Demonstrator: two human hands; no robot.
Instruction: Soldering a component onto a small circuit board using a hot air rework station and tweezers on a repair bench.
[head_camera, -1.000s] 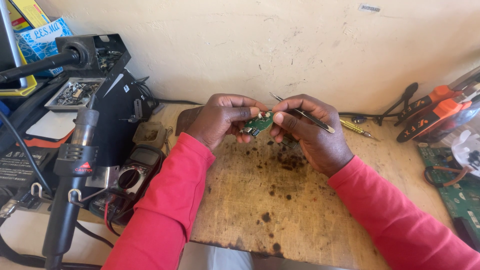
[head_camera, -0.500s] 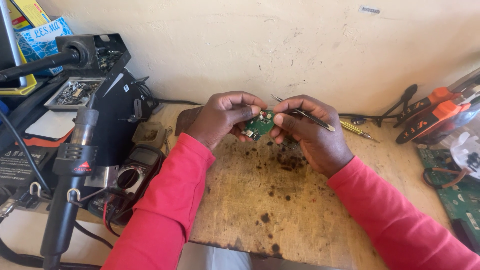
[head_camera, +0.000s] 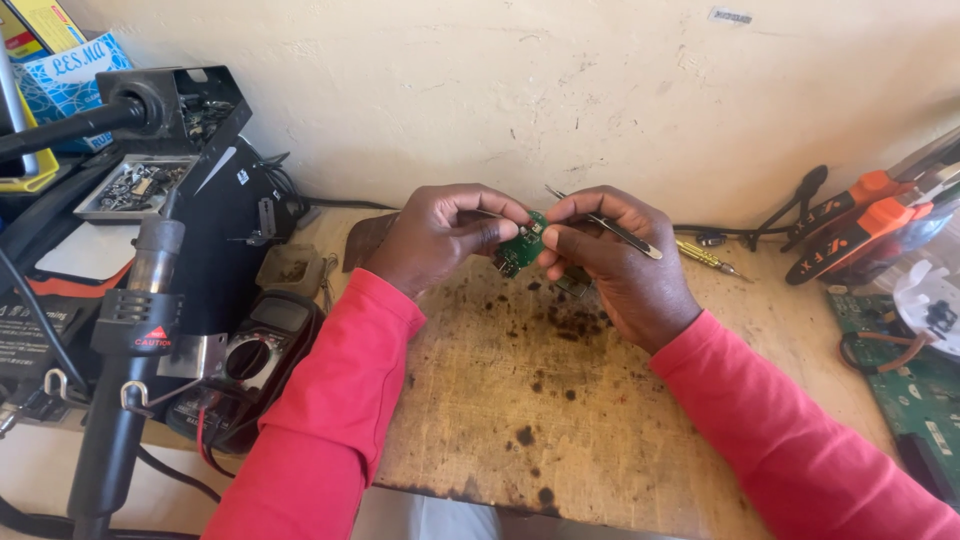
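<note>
Hands meet above the stained wooden board on the desk. Left hand pinches a small green circuit board, fingers narrow, clamped on its left edge. Right hand closes on the board's right edge with thumb and forefinger, and the same fingers grip metal tweezers, which lie across the knuckles, one tip poking up just above the fingertips. Circuit board sits between both sets of fingertips, raised off the wood, tilted. Red sleeves on both arms.

Left of the fingers: hot-air tool in its stand, black multimeter near the left forearm, dark station box behind it, tray of small parts further left. Right of the fingers: small screwdriver just beside the right hand, orange-handled pliers well apart, larger green circuit board at the far right edge.
</note>
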